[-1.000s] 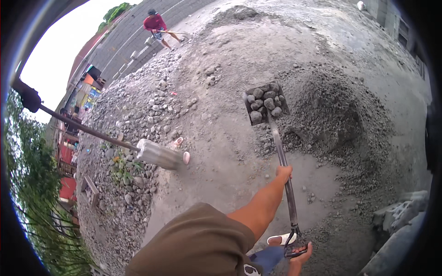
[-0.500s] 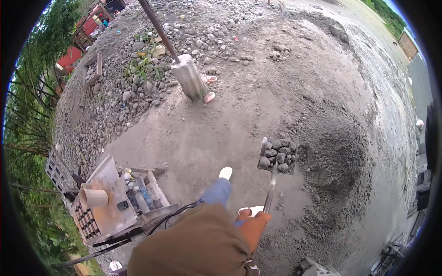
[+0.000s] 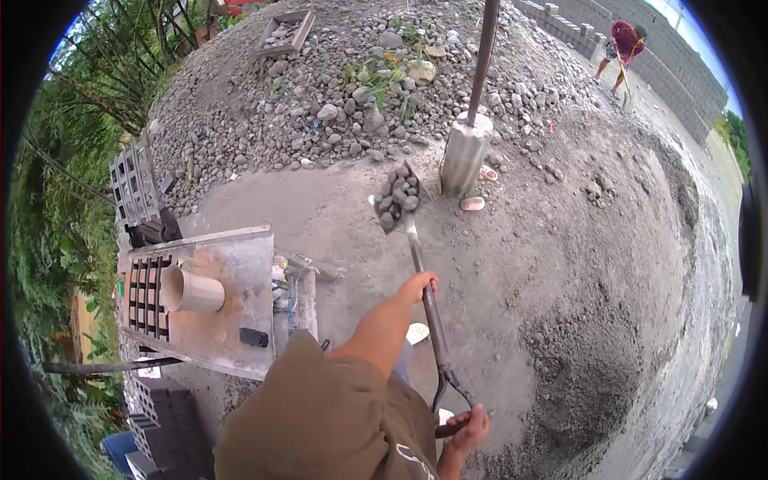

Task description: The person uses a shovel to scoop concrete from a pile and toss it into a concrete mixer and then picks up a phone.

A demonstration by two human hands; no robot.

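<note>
We carry a long-handled metal shovel (image 3: 424,296) in both hands: our left hand (image 3: 422,284) is closed around the middle of its shaft, our right hand (image 3: 470,426) is closed on the end handle. Its blade, heaped with grey stones (image 3: 398,198), is held above the packed grey ground (image 3: 552,264), just beside the concrete base of a pole (image 3: 466,154). A metal block-making machine (image 3: 200,296) stands to our left.
</note>
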